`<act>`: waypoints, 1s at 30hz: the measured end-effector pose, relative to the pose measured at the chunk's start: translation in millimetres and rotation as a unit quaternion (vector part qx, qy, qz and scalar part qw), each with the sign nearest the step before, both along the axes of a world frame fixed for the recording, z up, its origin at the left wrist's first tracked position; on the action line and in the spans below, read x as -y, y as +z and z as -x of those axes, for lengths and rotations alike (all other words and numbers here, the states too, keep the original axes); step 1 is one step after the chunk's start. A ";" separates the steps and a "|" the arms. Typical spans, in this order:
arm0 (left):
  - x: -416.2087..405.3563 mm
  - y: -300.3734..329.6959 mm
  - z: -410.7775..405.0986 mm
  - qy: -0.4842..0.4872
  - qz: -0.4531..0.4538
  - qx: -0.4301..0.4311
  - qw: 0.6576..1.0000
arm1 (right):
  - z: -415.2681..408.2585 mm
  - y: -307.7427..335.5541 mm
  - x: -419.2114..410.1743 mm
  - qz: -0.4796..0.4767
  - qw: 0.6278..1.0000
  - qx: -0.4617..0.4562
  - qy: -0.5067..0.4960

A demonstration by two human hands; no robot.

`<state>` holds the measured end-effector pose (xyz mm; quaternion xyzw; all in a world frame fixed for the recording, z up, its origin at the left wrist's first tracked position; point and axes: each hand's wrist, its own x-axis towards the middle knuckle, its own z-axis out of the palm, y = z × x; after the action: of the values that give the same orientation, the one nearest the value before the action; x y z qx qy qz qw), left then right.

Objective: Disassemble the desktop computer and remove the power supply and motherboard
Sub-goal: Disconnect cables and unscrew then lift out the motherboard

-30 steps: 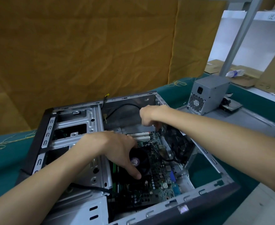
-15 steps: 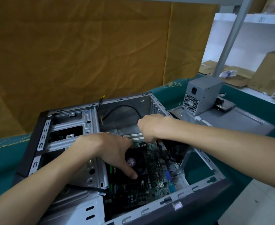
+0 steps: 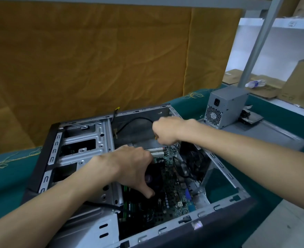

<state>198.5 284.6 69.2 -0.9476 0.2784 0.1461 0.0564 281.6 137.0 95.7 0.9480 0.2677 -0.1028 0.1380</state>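
The open desktop case [image 3: 219, 206] lies on its side on the green table, and the green motherboard [image 3: 174, 190] is still inside it. My left hand [image 3: 129, 167] spans the black CPU cooler [image 3: 156, 178], fingers curled over its far side and thumb on its near edge. My right hand [image 3: 167, 129] is a fist above the white expansion slots [image 3: 156, 152] at the board's far end, gripping a small tool whose orange tip [image 3: 156, 136] peeks out below. The grey power supply [image 3: 226, 106] stands outside the case, on the removed side panel [image 3: 273, 133].
The drive bay cage [image 3: 83, 145] fills the case's left half. A black cable [image 3: 133, 120] loops along the far wall. A small drive [image 3: 249, 117] lies behind the power supply. Cardboard boxes [image 3: 301, 81] and a bottle [image 3: 255, 83] sit on the shelf at the right.
My right hand dipped toward the board half a second ago and has risen back near the far wall. My left hand stays on the cooler.
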 end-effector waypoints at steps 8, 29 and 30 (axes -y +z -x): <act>-2.2 23.7 10.6 0.089 -0.026 -0.042 0.995 | -17.2 1.3 38.1 -0.162 0.959 0.225 -0.047; 12.8 4.8 32.8 0.234 0.056 0.170 0.956 | -34.4 -7.0 97.2 -0.113 0.978 0.159 -0.074; 10.5 7.3 29.2 0.211 0.046 0.166 0.962 | -28.6 -4.6 102.3 -0.080 0.981 0.158 -0.086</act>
<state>169.2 274.2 76.5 -0.9974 0.0653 -0.0181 0.0263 310.1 34.7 91.1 0.9797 0.1677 0.0582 0.0932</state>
